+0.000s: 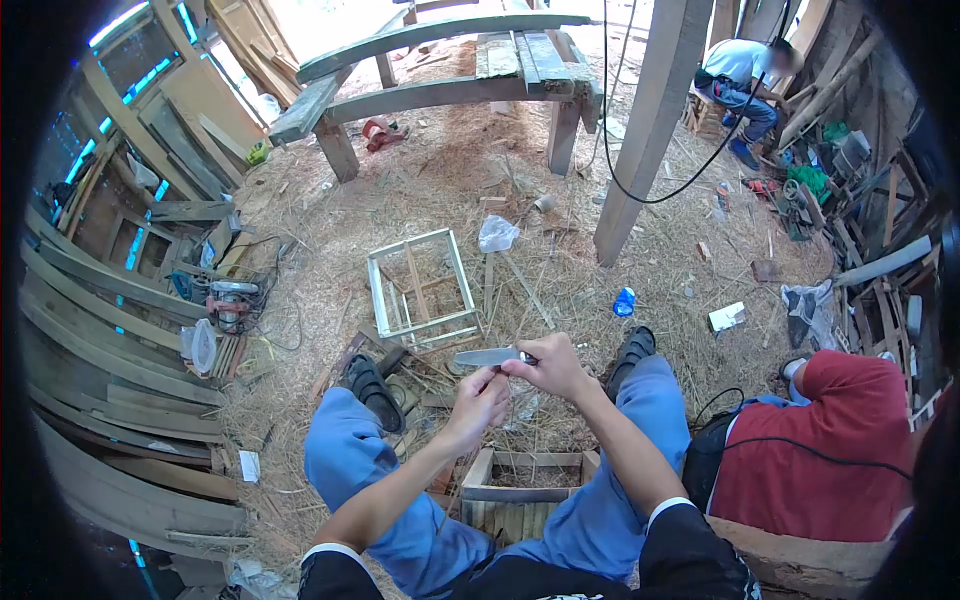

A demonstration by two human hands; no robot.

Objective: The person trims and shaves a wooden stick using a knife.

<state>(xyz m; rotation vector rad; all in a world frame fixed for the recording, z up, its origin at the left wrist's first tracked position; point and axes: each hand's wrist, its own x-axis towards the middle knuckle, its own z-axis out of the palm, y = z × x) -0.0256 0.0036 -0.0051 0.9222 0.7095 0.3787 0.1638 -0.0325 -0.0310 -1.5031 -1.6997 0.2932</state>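
Observation:
A knife (487,357) with a broad, pale blade points left in front of my knees. My right hand (547,364) is closed around its handle. Just below the blade, my left hand (478,402) is closed, its fingertips near the blade and the other hand's fingers. Whatever it pinches is too small to make out. Beneath my forearms, between my legs, stands a wooden crate-like frame (525,492).
Ahead stand a small wooden frame (470,300), a workbench (425,95) and a post (655,130). A circular saw (232,300) lies left. A person in red (815,450) sits close right; another person (740,75) sits farther back. Straw and scraps cover the floor.

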